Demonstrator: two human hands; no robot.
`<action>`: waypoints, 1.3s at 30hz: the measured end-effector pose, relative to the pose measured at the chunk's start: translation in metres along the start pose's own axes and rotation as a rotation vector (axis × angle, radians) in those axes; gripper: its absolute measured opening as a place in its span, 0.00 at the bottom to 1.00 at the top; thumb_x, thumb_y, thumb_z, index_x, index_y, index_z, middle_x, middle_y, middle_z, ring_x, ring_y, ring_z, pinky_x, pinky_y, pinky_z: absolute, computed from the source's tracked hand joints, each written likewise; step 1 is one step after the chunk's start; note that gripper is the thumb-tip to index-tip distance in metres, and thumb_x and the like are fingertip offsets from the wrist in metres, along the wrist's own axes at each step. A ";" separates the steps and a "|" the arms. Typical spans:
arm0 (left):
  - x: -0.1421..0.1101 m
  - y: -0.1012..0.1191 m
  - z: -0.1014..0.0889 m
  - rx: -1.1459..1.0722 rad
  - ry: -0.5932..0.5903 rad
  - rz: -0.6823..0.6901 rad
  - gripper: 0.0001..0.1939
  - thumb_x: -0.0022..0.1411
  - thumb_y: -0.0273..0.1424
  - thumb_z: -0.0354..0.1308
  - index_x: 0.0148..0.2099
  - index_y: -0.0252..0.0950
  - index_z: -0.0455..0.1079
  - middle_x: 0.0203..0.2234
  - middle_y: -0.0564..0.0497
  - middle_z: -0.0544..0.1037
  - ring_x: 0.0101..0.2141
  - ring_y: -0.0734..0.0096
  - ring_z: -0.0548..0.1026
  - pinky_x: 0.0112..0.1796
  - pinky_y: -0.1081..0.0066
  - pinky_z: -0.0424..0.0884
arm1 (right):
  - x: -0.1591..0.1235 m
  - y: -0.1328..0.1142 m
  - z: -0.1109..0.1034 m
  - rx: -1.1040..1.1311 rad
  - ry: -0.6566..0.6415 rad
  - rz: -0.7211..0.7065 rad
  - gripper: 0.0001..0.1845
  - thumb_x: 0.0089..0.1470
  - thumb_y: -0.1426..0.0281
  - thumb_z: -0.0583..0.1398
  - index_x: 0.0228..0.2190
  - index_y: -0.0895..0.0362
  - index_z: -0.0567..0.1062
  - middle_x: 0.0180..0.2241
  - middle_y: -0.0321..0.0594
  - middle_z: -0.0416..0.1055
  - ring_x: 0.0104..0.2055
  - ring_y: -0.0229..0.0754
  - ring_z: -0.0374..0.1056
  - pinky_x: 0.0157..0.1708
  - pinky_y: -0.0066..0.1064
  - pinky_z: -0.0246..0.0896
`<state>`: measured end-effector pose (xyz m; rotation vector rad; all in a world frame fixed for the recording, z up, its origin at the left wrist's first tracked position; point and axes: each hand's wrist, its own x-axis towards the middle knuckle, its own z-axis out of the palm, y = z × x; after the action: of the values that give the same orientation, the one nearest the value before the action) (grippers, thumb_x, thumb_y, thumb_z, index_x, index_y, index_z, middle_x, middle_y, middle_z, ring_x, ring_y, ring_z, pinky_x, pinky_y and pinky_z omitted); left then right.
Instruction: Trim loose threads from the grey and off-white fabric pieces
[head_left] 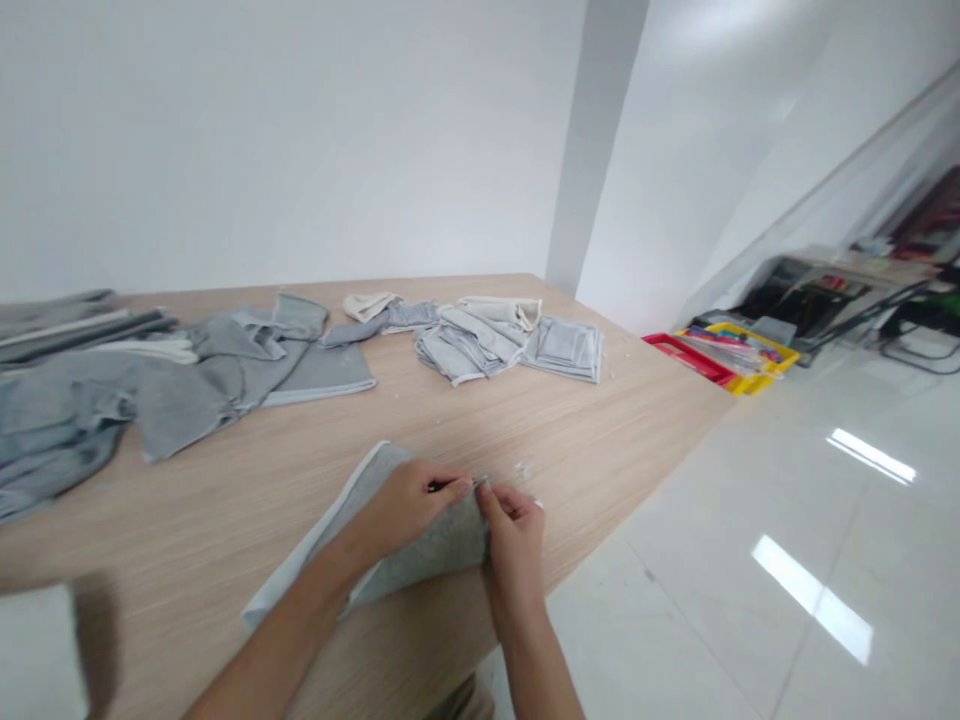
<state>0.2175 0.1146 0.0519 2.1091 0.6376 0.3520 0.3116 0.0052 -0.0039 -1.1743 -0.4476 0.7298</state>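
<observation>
A folded grey cloth (pixel 442 540) with a white edge lies on the table in front of me, its right end lifted a little. At its right corner, my right hand (pixel 517 525) is closed, pinching the cloth between thumb and fingers. My left hand (pixel 420 500) is closed just to the left, thumb and forefinger together over the cloth's upper edge. From its fingertips a small thin tool (pixel 478 481) with a shiny tip points at the pinched corner; most of it is hidden and its kind is unclear.
Crumpled grey cloths (pixel 217 370) cover the table's left and back. Near the wall sit a loose pile (pixel 472 340) and a folded grey stack (pixel 564 347). A white block-like object (pixel 37 650) stands lower left. Red (pixel 690 362) and yellow (pixel 757 375) bins stand beyond the right edge.
</observation>
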 end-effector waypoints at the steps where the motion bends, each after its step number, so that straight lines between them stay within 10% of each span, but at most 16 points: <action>1: 0.007 -0.001 -0.001 0.013 -0.031 0.002 0.18 0.61 0.41 0.54 0.28 0.37 0.78 0.22 0.56 0.77 0.29 0.64 0.73 0.31 0.72 0.63 | 0.004 0.001 0.000 0.007 0.029 0.009 0.17 0.49 0.58 0.65 0.27 0.60 0.83 0.22 0.39 0.76 0.24 0.41 0.67 0.26 0.30 0.62; 39: 0.038 -0.005 0.000 -0.019 -0.280 -0.053 0.20 0.59 0.44 0.54 0.29 0.34 0.77 0.20 0.54 0.70 0.26 0.68 0.65 0.29 0.72 0.59 | 0.015 0.016 -0.006 0.048 0.092 0.033 0.15 0.50 0.61 0.64 0.23 0.61 0.82 0.18 0.36 0.72 0.21 0.36 0.61 0.23 0.27 0.56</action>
<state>0.2469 0.1380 0.0488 2.0689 0.5210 0.0302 0.3215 0.0149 -0.0216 -1.1669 -0.3328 0.7081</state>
